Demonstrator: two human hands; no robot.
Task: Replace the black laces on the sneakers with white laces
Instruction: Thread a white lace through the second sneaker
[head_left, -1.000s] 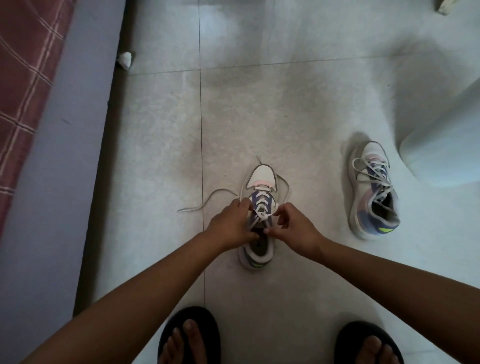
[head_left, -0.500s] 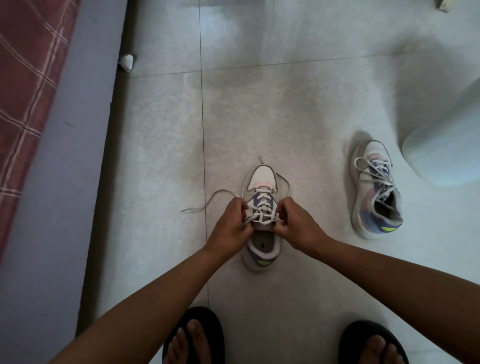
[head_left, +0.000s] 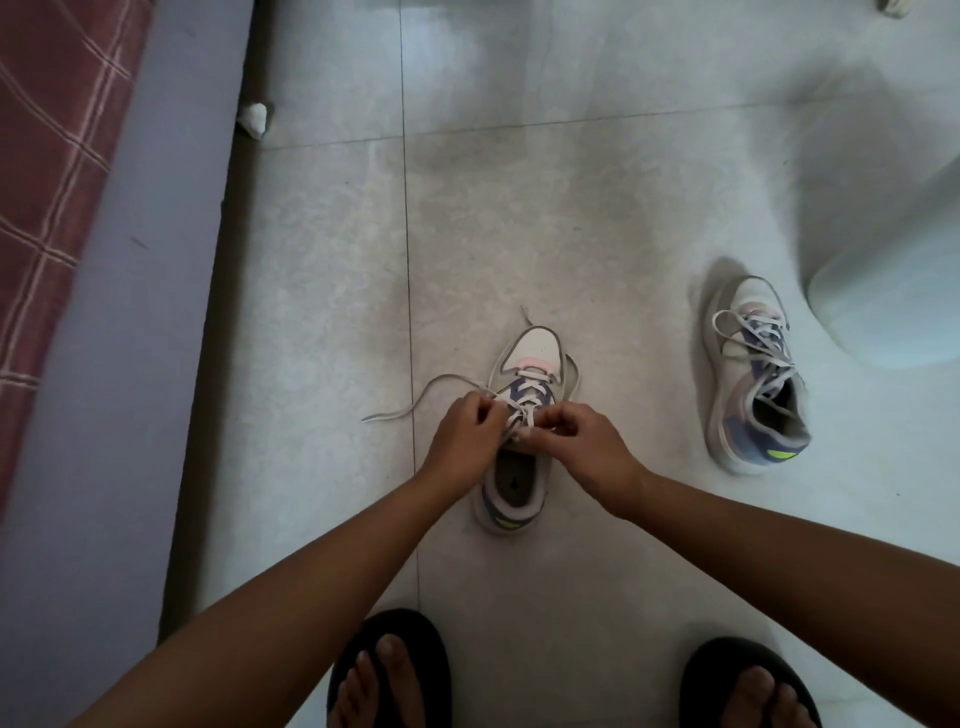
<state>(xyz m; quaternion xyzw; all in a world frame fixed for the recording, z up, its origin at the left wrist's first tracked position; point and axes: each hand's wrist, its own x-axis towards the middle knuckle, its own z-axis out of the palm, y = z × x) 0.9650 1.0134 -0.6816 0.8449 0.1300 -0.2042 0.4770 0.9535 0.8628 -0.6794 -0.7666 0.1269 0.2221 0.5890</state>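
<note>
A white, blue and pink sneaker (head_left: 511, 493) stands on the tiled floor in front of me, toe pointing away. A white lace (head_left: 530, 402) is threaded through its eyelets. My left hand (head_left: 467, 436) pinches the lace at the left side of the top eyelets, and a loose end (head_left: 410, 405) trails off to the left on the floor. At the right side my right hand (head_left: 582, 441) pinches the lace, whose other part loops past the toe. A second sneaker (head_left: 753, 379) with white laces lies to the right, tilted on its side.
A bed with a red checked cover (head_left: 47, 171) and purple sheet runs along the left. A pale round object (head_left: 893, 270) stands at the right, close to the second sneaker. A small white scrap (head_left: 253, 118) lies by the bed. My feet in black sandals (head_left: 389, 670) are at the bottom.
Both hands have moved up from the shoe's opening toward the upper eyelets and drawn closer together over the lace. The loose left end has shifted slightly on the floor.
</note>
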